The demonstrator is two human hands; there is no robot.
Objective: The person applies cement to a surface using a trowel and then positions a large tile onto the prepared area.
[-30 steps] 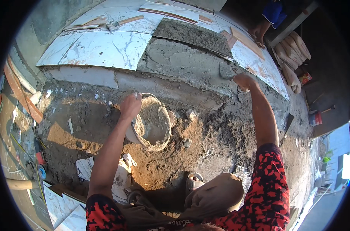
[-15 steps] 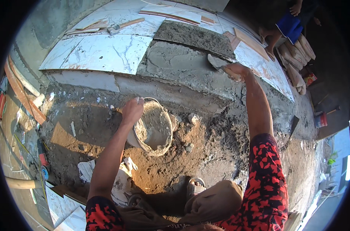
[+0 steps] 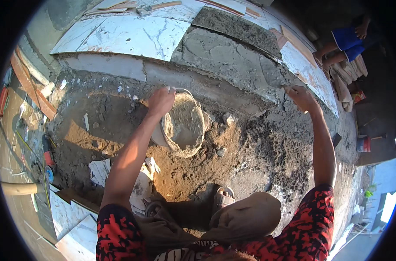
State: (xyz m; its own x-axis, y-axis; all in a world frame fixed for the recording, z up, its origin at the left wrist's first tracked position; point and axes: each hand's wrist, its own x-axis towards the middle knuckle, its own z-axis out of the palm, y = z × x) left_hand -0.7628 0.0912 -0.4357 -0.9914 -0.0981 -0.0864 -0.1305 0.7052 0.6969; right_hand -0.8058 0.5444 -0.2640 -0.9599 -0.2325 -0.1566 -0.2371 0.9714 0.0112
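My left hand (image 3: 161, 101) is closed on the rim of a mortar-caked bucket (image 3: 203, 126), near its wire handle. Wet grey mortar (image 3: 185, 126) lies inside the bucket. My right hand (image 3: 301, 99) is closed round a trowel (image 3: 272, 73), its handle mostly hidden in the fingers. The trowel's blade, smeared grey, lies against the right part of a spread mortar bed (image 3: 219, 54) on the raised step. White marbled tiles (image 3: 137, 37) border the bed on the left, and another marbled tile (image 3: 296, 61) lies to its right.
Rough soil and rubble (image 3: 259, 148) cover the ground before the step. An angle grinder (image 3: 48, 161) lies at the left. Cut tiles (image 3: 76, 222) sit at lower left. At the far right, a person in blue shorts (image 3: 348, 41) is near stacked sacks (image 3: 352, 69) and a red bucket (image 3: 364, 144).
My right hand has drawn the trowel rightward and nearer to me over the mortar. My left hand stays on the bucket. The whole view has shifted slightly.
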